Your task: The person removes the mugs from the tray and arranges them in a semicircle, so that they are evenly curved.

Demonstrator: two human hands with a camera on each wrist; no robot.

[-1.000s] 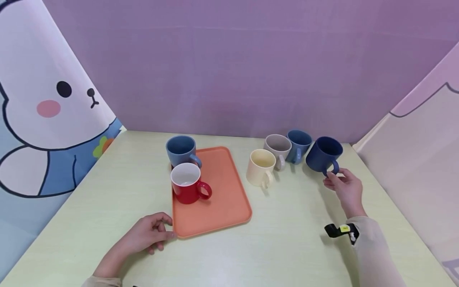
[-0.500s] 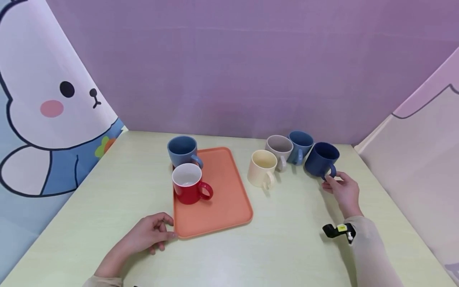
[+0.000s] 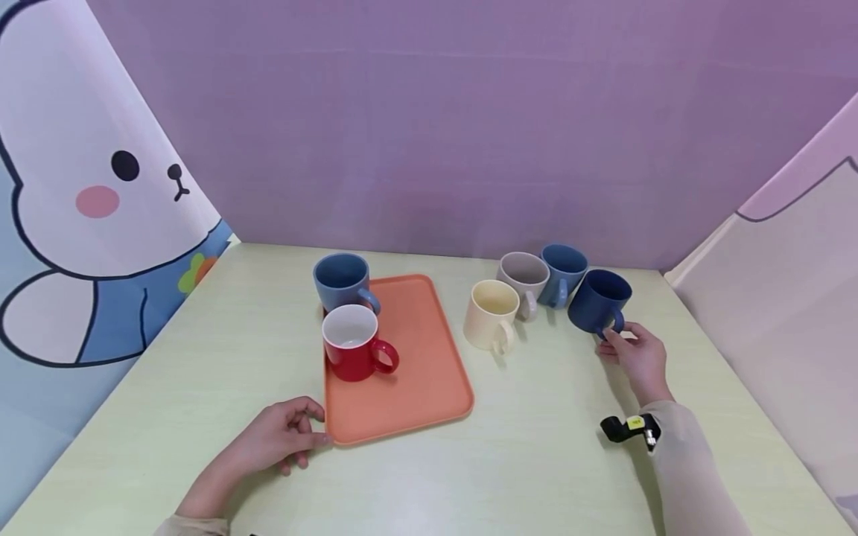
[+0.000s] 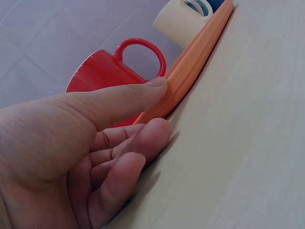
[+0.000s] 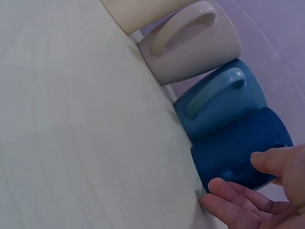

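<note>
At the right end of a row of mugs, the navy mug [image 3: 599, 301] stands upright, close beside a medium-blue mug [image 3: 563, 275]. My right hand [image 3: 640, 361] pinches its handle, and the thumb lies across the handle in the right wrist view. The orange tray [image 3: 415, 387] carries a red mug [image 3: 348, 363] with a white inside and, behind it, a blue mug [image 3: 338, 279]. My left hand [image 3: 278, 439] rests at the tray's near left corner. In the left wrist view its thumb lies on the tray rim; the other fingers bend loosely below.
A cream mug [image 3: 487, 324] and a greyish-pink mug [image 3: 526, 279] stand between the tray and the blue mugs. Handles in the row face the near side. A purple backdrop [image 3: 429, 149] rises behind the pale table [image 3: 523, 461], with printed cloth panels at both sides.
My right hand has lowered the navy mug and brought it slightly left and nearer, against the row's end. My left hand and the tray have kept their places.
</note>
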